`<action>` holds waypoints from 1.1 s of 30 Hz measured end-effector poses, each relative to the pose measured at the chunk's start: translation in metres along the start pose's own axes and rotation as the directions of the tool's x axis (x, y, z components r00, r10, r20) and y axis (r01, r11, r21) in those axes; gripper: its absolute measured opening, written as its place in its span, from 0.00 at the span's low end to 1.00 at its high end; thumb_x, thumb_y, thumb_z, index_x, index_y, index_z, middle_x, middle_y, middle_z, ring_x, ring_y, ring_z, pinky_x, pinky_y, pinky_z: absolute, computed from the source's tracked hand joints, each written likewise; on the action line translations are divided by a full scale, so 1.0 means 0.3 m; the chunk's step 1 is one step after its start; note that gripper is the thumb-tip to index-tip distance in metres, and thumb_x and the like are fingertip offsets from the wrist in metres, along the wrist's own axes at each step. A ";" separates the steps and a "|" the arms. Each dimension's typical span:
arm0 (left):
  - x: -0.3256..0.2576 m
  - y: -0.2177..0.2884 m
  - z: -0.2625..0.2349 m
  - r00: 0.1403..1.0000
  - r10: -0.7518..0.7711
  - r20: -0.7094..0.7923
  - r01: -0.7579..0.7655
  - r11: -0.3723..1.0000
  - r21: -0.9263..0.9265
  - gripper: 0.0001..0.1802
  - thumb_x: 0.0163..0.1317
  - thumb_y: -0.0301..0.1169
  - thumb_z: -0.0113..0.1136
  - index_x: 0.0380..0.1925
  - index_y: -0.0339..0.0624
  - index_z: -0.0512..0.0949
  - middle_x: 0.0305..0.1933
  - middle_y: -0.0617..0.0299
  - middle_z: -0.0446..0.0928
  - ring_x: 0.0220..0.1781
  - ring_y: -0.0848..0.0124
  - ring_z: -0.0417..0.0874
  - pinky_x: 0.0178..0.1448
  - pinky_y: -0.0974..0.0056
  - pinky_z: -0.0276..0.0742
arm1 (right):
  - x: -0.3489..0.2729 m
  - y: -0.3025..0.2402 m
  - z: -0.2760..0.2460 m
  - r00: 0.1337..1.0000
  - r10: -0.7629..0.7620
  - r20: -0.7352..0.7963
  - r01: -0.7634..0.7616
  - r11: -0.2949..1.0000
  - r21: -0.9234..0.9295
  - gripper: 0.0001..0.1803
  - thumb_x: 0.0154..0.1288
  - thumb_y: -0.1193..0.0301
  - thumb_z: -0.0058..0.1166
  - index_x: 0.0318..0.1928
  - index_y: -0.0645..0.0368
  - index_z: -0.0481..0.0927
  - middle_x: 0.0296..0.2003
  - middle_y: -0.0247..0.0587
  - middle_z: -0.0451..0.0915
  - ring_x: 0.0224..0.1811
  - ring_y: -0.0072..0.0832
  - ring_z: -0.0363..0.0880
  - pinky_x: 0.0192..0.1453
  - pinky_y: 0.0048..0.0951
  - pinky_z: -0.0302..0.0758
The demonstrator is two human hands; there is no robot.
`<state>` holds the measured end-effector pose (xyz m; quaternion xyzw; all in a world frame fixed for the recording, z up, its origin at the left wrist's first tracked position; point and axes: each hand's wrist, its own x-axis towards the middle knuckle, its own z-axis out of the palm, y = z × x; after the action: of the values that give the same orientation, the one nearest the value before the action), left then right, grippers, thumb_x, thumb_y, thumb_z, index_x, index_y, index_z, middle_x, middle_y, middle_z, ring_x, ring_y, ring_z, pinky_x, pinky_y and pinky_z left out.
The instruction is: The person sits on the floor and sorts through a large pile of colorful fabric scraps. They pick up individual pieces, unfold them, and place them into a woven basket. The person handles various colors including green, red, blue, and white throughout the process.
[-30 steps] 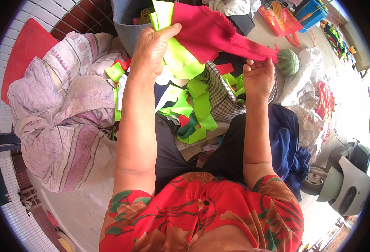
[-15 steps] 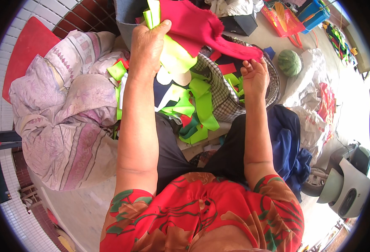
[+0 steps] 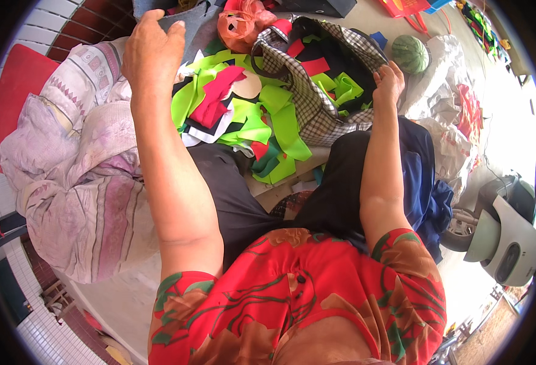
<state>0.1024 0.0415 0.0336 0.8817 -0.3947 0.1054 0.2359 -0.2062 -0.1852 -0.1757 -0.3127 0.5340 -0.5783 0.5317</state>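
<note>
red cloth (image 3: 213, 98) lies right of the left hand (image 3: 153, 52), clear of its fingers (image 3: 151, 17).

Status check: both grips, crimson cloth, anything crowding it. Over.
Left grip open, beside grey-blue fabric. Right grip at checked bag's right edge, hold unclear. Crimson cloth on the scrap pile, green strips alongside.

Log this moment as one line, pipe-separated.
left hand: open, near grey-blue container | right hand: at checked bag, grip unclear | fabric scraps: beside and inside checked bag
</note>
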 end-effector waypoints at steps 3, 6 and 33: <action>-0.010 0.037 0.014 0.994 0.077 0.072 -0.067 0.988 -0.143 0.24 0.54 0.42 0.60 0.48 0.39 0.76 0.46 0.50 0.78 0.48 0.59 0.80 0.52 0.61 0.72 | -0.007 0.040 0.049 0.992 0.048 0.113 -0.028 0.984 -0.175 0.16 0.54 0.77 0.55 0.46 0.59 0.76 0.33 0.33 0.76 0.31 0.21 0.72 0.31 0.20 0.70; -0.033 0.105 0.032 0.977 0.140 0.161 -0.082 0.942 -0.325 0.20 0.54 0.40 0.61 0.43 0.39 0.78 0.36 0.52 0.81 0.38 0.63 0.83 0.41 0.64 0.75 | 0.029 0.116 0.057 0.938 0.097 0.333 0.061 0.899 -0.434 0.18 0.52 0.72 0.58 0.46 0.62 0.78 0.28 0.33 0.77 0.24 0.20 0.68 0.29 0.21 0.68; -0.214 0.236 0.100 0.495 0.491 0.717 -0.550 0.816 -0.179 0.20 0.53 0.32 0.59 0.46 0.37 0.68 0.41 0.54 0.71 0.45 0.60 0.74 0.50 0.57 0.65 | 0.379 0.734 0.169 0.746 0.447 0.494 0.156 0.604 -0.782 0.36 0.37 0.61 0.72 0.46 0.70 0.75 0.40 0.50 0.80 0.39 0.36 0.80 0.47 0.31 0.75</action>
<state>0.0069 0.0272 0.0072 0.6938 -0.6976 -0.1777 -0.0191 -0.1243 -0.2777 -0.3965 -0.6432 0.5371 -0.0898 0.5382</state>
